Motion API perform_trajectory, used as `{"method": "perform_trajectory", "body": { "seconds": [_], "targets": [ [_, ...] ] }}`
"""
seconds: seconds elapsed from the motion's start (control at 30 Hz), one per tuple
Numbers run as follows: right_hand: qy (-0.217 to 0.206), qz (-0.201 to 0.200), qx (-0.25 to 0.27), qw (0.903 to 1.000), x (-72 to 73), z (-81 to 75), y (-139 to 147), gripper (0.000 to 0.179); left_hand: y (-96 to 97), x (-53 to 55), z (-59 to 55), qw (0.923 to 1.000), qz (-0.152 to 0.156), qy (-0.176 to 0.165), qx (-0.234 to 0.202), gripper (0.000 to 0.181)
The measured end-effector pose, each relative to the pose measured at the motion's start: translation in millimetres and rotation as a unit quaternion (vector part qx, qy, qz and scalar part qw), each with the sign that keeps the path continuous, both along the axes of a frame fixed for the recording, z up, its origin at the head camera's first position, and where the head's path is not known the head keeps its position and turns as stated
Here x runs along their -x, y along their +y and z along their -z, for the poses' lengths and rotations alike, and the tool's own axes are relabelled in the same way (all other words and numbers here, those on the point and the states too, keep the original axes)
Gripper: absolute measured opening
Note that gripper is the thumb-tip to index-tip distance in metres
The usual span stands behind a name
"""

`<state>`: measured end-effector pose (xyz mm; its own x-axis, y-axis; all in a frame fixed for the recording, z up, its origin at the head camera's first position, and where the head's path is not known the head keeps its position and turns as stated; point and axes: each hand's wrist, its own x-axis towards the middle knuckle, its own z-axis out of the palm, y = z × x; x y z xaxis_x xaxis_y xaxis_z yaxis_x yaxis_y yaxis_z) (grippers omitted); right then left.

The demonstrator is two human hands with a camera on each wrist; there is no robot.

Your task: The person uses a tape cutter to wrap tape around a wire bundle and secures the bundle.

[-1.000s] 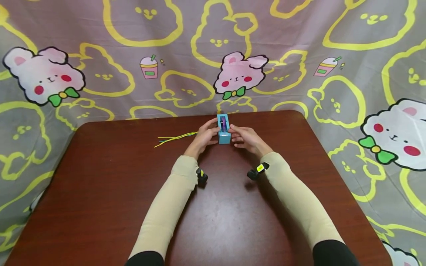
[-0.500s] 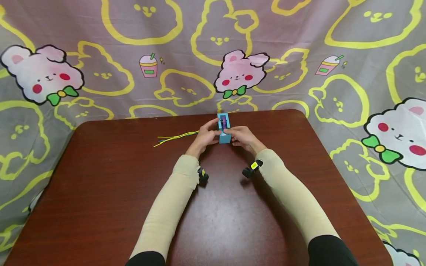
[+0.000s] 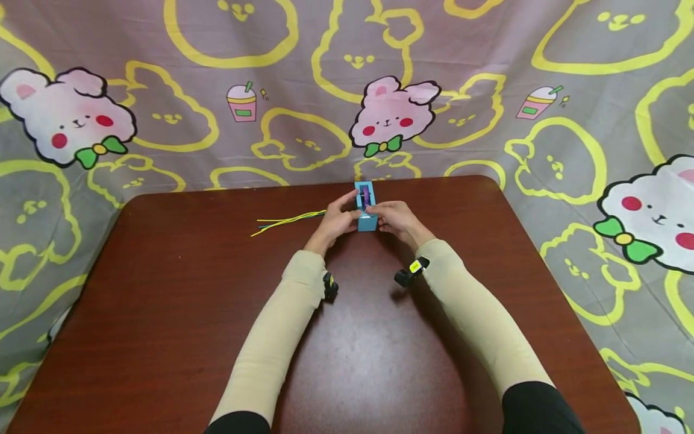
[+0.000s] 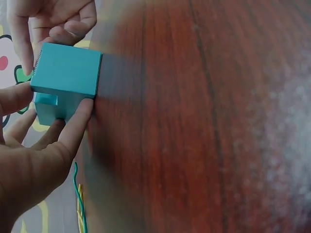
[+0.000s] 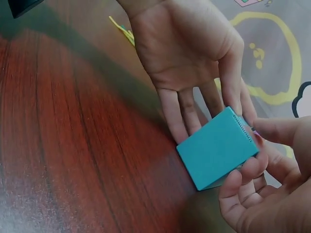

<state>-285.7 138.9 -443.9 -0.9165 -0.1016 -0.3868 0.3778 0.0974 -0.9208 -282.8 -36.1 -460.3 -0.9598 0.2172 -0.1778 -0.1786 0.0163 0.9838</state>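
Observation:
A light-blue tape dispenser (image 3: pixel 367 223) stands near the table's far edge, a purple tape roll (image 3: pixel 365 195) in its upper opening. My left hand (image 3: pixel 333 228) holds it from the left; in the left wrist view, fingers and thumb spread along the sides of the dispenser (image 4: pixel 68 70). My right hand (image 3: pixel 398 218) is at the dispenser's near top. In the right wrist view, its thumb and curled fingers meet beside the serrated edge, where a small purple bit of tape (image 5: pixel 256 132) shows at the thumb tip. Most of the tape end is hidden by the fingers.
Several thin yellow and green strands (image 3: pixel 287 220) lie on the brown table (image 3: pixel 190 289), left of my left hand. A patterned cloth (image 3: pixel 303 54) hangs just behind the table's far edge and along both sides.
My right hand has moved left from the dispenser's right side, and its thumb and fingers have come together at the near top. The left hand keeps its hold.

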Motion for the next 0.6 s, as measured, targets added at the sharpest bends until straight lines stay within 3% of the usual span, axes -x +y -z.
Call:
{"method": "perform_trajectory", "body": {
  "seconds": [0.3,0.4,0.6],
  "targets": [
    [0.005,0.010,-0.013,0.9999,-0.6,-1.8,-1.7,0.026,0.1,-1.1,2.6,0.9999,0.002,0.003,0.012,0.058],
    [0.000,0.016,0.003,0.9999,-0.4,-1.3,-2.3,0.022,0.1,-2.8,0.8,0.9999,0.001,0.005,0.011,0.058],
    [-0.052,0.050,0.070,0.9950,1.0,-7.0,-0.4,0.009,1.5,-2.6,-3.5,0.9999,0.001,0.005,0.012,0.059]
  ]
}}
